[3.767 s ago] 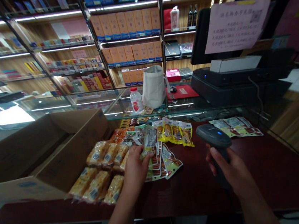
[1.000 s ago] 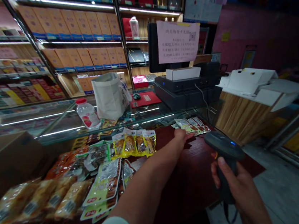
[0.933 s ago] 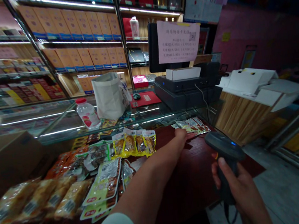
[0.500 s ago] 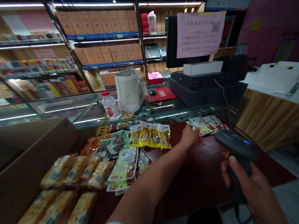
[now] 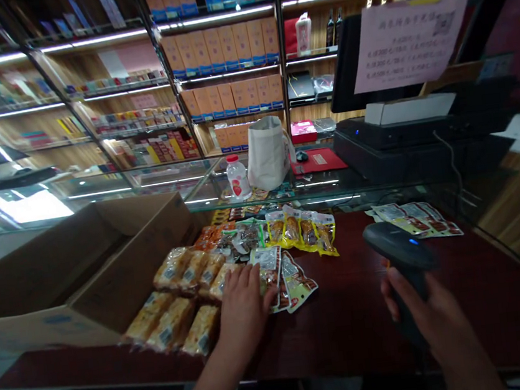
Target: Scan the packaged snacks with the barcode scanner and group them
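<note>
My right hand (image 5: 436, 319) is wrapped round the handle of a dark barcode scanner (image 5: 400, 251), its head tilted left and a small blue light lit. At the left, my left hand (image 5: 244, 303) lies over green-and-white snack packets (image 5: 293, 279), fingers stretched and thumb apart. Its fingertips reach the edge of a wrapped pastry bar (image 5: 225, 280); whether they touch it I cannot tell. Several clear-wrapped pastry bars (image 5: 169, 324) sit in two rows beside that hand. Behind the packets lie yellow-edged vacuum packs of meat (image 5: 302, 231). More green-and-white packets (image 5: 415, 220) are fanned out at the right.
An open cardboard box (image 5: 96, 282) stands at the left end of the dark red table (image 5: 345, 329). Behind is a glass counter with a bottle (image 5: 238, 178), a white bag (image 5: 267, 153) and a black till (image 5: 405, 147) under a monitor. Stocked shelves line the wall.
My left hand has moved from the packets at the right back to the packets at the left. The view has turned left. My right hand still holds the scanner.
</note>
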{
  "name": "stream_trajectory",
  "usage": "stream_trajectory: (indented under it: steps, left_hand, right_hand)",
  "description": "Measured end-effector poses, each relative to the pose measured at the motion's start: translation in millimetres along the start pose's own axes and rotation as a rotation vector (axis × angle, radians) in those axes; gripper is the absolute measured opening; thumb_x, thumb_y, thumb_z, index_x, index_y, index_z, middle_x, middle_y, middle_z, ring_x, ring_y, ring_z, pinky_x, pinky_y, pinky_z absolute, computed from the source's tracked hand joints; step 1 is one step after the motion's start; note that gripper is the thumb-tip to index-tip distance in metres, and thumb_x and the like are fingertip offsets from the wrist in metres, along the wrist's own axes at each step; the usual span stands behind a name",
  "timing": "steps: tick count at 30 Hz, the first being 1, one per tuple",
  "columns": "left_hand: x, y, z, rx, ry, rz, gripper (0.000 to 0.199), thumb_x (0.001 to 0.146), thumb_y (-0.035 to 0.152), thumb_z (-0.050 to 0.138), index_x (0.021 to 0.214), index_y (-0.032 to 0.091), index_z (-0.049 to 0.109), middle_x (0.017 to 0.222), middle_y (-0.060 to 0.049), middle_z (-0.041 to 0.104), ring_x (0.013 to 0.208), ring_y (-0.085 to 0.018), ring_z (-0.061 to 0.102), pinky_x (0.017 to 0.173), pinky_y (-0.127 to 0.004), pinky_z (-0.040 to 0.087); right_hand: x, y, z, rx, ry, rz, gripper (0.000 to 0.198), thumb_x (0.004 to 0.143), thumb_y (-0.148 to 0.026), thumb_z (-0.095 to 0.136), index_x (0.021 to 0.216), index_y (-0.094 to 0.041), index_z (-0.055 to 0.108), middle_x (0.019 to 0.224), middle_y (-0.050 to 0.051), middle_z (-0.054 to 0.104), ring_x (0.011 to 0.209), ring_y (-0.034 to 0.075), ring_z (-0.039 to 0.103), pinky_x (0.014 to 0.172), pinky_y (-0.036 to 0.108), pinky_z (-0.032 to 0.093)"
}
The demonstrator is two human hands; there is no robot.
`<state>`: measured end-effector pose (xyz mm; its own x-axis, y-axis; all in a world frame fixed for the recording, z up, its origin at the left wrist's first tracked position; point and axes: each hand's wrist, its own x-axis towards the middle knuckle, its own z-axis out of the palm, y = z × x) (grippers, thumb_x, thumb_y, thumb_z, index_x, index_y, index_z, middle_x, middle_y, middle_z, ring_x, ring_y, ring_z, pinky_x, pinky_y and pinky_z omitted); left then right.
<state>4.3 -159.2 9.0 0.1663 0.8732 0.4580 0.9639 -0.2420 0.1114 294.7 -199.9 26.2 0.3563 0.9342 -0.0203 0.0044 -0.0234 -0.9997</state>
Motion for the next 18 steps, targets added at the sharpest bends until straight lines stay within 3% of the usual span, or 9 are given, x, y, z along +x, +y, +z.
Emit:
stream_trajectory:
  steps: [3,8,13,18]
  left_hand:
    - [-3.6,-11.4,1.0,0.02,-0.138,-0.024,0.045,0.085,0.039,0.069,0.12,0.011,0.065,0.121,-0.019,0.069,0.117,-0.035,0.062,0.106,-0.051,0.043]
    - [-0.9,-9.3,-14.5,-0.045,-0.308,-0.062,0.04,0.087,0.035,0.068,0.12,0.012,0.065,0.124,-0.017,0.068,0.117,-0.03,0.062,0.1,-0.04,0.049]
    - [9.5,-7.7,-23.7,0.091,-0.345,-0.124,0.033,0.093,0.039,0.058,0.107,0.011,0.069,0.109,-0.017,0.07,0.108,-0.033,0.063,0.093,-0.043,0.05]
    - [12.0,-2.2,-15.7,0.192,-0.327,-0.143,0.049,0.091,0.046,0.059,0.121,0.006,0.063,0.112,-0.021,0.068,0.111,-0.037,0.06,0.094,-0.045,0.048]
  right_hand:
    - [-3.3,-4.4,14.8,-0.014,-0.031,-0.031,0.051,0.078,-0.064,0.068,0.098,-0.017,0.063,0.062,-0.002,0.062,0.044,0.012,0.051,0.045,0.025,0.043]
    - [-4.6,-1.2,22.6,-0.08,-0.109,-0.079,0.048,0.082,-0.062,0.065,0.097,-0.017,0.064,0.059,-0.002,0.062,0.044,0.013,0.051,0.046,0.026,0.044]
    - [-2.8,5.8,19.5,-0.101,-0.137,-0.066,0.049,0.081,-0.063,0.065,0.098,-0.017,0.064,0.059,0.0,0.062,0.043,0.014,0.052,0.045,0.026,0.044]
    - [-5.1,5.6,20.4,-0.108,-0.126,-0.068,0.046,0.083,-0.06,0.064,0.099,-0.017,0.064,0.057,-0.001,0.061,0.043,0.013,0.051,0.045,0.026,0.044]
